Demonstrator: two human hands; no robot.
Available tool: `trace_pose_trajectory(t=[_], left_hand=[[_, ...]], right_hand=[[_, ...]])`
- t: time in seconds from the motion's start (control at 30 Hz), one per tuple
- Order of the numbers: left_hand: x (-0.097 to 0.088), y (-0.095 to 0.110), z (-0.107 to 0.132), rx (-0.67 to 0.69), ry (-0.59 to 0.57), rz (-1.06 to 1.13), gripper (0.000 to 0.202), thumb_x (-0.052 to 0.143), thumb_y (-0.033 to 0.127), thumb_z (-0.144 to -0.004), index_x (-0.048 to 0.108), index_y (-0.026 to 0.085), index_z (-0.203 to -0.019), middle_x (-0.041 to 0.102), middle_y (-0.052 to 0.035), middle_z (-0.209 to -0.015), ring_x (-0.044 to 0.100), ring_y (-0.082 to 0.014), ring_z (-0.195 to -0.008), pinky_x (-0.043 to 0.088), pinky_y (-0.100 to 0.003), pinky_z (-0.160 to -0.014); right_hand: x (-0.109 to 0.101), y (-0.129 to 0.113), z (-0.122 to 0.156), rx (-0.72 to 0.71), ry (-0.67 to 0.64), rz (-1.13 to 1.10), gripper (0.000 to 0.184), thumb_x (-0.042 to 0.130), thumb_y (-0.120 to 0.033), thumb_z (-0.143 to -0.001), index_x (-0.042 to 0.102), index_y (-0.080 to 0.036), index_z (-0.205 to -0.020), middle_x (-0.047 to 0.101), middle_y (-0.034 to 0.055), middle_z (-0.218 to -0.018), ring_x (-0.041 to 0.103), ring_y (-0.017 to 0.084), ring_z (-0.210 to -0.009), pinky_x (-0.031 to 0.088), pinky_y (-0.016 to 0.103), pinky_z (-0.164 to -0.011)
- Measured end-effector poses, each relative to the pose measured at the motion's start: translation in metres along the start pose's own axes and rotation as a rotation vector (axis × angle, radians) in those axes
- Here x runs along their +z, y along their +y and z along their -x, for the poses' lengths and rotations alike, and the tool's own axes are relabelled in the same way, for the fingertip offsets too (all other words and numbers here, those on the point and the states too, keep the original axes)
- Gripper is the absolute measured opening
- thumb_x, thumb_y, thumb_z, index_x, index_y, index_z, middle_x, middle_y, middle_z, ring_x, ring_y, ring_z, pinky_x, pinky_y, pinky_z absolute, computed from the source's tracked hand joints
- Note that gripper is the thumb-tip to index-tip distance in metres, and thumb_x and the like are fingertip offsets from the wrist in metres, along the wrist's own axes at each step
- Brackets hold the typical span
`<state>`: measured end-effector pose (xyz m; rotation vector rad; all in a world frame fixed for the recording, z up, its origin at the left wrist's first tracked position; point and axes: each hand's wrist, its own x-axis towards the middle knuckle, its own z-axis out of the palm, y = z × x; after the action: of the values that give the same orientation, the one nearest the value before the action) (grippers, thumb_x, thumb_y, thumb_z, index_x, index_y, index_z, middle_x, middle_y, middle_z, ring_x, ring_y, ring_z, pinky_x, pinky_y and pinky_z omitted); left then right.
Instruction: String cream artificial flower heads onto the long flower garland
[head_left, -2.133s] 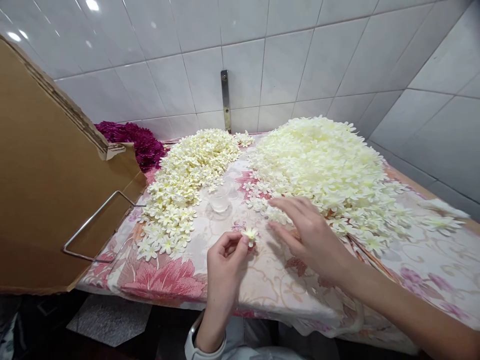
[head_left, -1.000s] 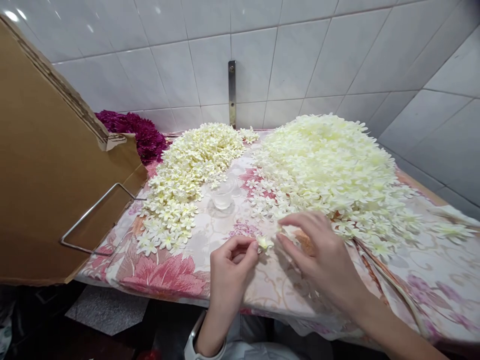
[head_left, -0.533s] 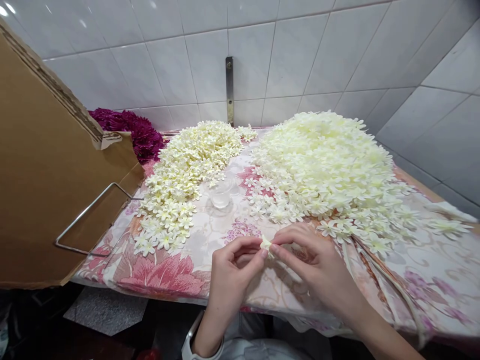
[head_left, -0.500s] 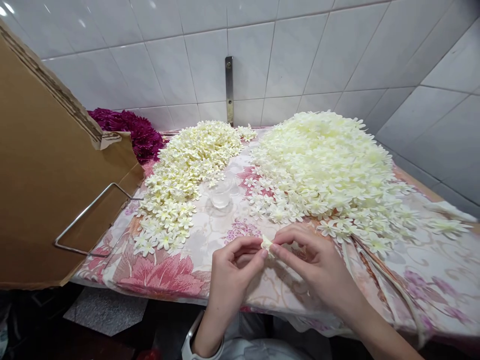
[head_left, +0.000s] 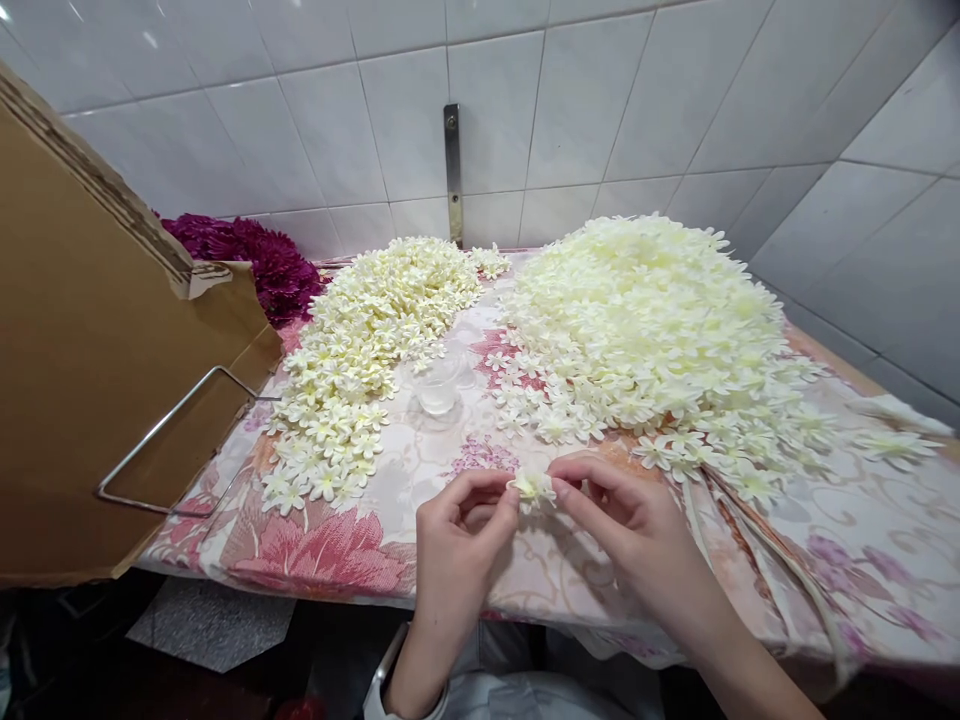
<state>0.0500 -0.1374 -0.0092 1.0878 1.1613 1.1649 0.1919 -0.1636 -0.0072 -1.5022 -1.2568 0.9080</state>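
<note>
My left hand point(head_left: 459, 533) and my right hand point(head_left: 628, 518) meet over the near edge of the table, both pinching one small cream fabric flower point(head_left: 532, 487) between thumb and fingertips. A large loose heap of cream flowers point(head_left: 660, 320) rises just beyond my right hand. A flatter spread of cream flowers point(head_left: 360, 350) lies to the left of my left hand. A small clear cup point(head_left: 439, 390) stands between the two piles. The table wears a floral cloth point(head_left: 330, 545).
A big cardboard box point(head_left: 90, 370) with a metal wire handle point(head_left: 161, 430) stands at the left edge. Dark purple flowers point(head_left: 247, 262) lie behind it against the white tiled wall. A metal bracket point(head_left: 452, 170) is fixed to the wall.
My right hand came back from the big heap with a flower and joined my left hand. Both hands now pinch the flower together near the table's front edge.
</note>
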Motion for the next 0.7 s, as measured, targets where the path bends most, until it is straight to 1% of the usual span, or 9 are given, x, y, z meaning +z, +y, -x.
trace_pose_trajectory(t=[0.13,0.23,0.3,0.37,0.43,0.57,0.6,0.63,0.7], left_hand=[[-0.0012,-0.0019,-0.0007,0.028,-0.061,-0.033,0.007,0.068,0.019,-0.068,0.067,0.015,-0.073,0.068,-0.0006,-0.067,0.064,-0.0115,-0.063,0.053,-0.018,-0.062],[-0.0027,-0.0028,-0.0008,0.044,-0.072,-0.048,0.011,0.068,0.020,-0.068,0.067,0.015,-0.078,0.068,-0.0008,-0.069,0.064,-0.0117,-0.065,0.053,-0.017,-0.061],[-0.0033,-0.0020,-0.0006,0.046,-0.091,-0.038,0.018,0.070,0.021,-0.067,0.068,0.016,-0.084,0.068,-0.0013,-0.072,0.065,-0.0125,-0.068,0.053,-0.018,-0.063],[-0.0035,-0.0009,-0.0007,0.045,-0.109,-0.038,0.020,0.071,0.022,-0.067,0.068,0.016,-0.086,0.068,-0.0019,-0.073,0.065,-0.0129,-0.070,0.054,-0.018,-0.064],[-0.0033,-0.0006,-0.0013,0.038,-0.100,-0.050,0.017,0.070,0.022,-0.067,0.068,0.015,-0.082,0.068,-0.0023,-0.072,0.065,-0.0130,-0.068,0.054,-0.019,-0.063],[-0.0024,-0.0031,-0.0026,0.036,-0.020,-0.040,0.014,0.069,0.022,-0.067,0.068,0.015,-0.080,0.067,-0.0018,-0.069,0.064,-0.0123,-0.065,0.052,-0.017,-0.058],[-0.0021,-0.0040,-0.0026,0.038,-0.006,-0.033,0.014,0.069,0.022,-0.067,0.068,0.015,-0.080,0.067,-0.0017,-0.070,0.064,-0.0121,-0.065,0.052,-0.017,-0.058],[-0.0019,-0.0048,-0.0024,0.039,0.008,-0.025,0.014,0.069,0.021,-0.067,0.067,0.015,-0.080,0.067,-0.0016,-0.070,0.064,-0.0121,-0.066,0.052,-0.017,-0.058],[-0.0014,-0.0056,-0.0018,0.039,0.027,-0.015,0.014,0.068,0.021,-0.067,0.067,0.015,-0.079,0.067,-0.0014,-0.071,0.064,-0.0119,-0.067,0.053,-0.017,-0.059]], right_hand=[[0.0042,-0.0012,0.0011,-0.014,-0.017,0.017,0.017,0.058,-0.034,-0.078,0.061,-0.019,-0.074,0.060,0.0020,-0.075,0.052,0.014,-0.065,0.043,0.025,-0.059],[0.0059,-0.0019,0.0016,0.012,-0.022,0.010,0.018,0.059,-0.035,-0.076,0.058,-0.019,-0.070,0.055,0.0001,-0.067,0.047,0.012,-0.058,0.040,0.024,-0.053],[0.0064,-0.0028,0.0019,0.017,-0.015,-0.003,0.018,0.060,-0.035,-0.075,0.057,-0.019,-0.069,0.054,-0.0002,-0.066,0.046,0.012,-0.058,0.039,0.024,-0.052],[0.0067,-0.0041,0.0023,0.020,-0.018,-0.008,0.018,0.061,-0.036,-0.075,0.058,-0.018,-0.070,0.055,0.0001,-0.067,0.047,0.012,-0.058,0.040,0.024,-0.051],[0.0066,-0.0053,0.0027,0.017,-0.030,-0.006,0.018,0.060,-0.036,-0.076,0.060,-0.018,-0.072,0.057,0.0007,-0.068,0.049,0.012,-0.058,0.041,0.024,-0.052],[0.0045,-0.0045,0.0024,0.007,-0.027,0.034,0.019,0.057,-0.036,-0.079,0.063,-0.018,-0.075,0.061,0.0020,-0.071,0.054,0.014,-0.060,0.044,0.025,-0.054],[0.0035,-0.0035,0.0020,-0.023,0.014,0.078,0.018,0.055,-0.035,-0.080,0.063,-0.019,-0.076,0.062,0.0030,-0.074,0.056,0.016,-0.064,0.046,0.027,-0.057],[0.0024,-0.0024,0.0015,-0.080,0.090,0.143,0.017,0.055,-0.034,-0.080,0.064,-0.019,-0.080,0.064,0.0046,-0.080,0.058,0.018,-0.071,0.047,0.030,-0.062],[0.0000,-0.0005,0.0007,-0.244,0.284,0.294,0.019,0.053,-0.030,-0.082,0.063,-0.020,-0.094,0.063,0.0083,-0.098,0.057,0.024,-0.093,0.046,0.037,-0.079]])
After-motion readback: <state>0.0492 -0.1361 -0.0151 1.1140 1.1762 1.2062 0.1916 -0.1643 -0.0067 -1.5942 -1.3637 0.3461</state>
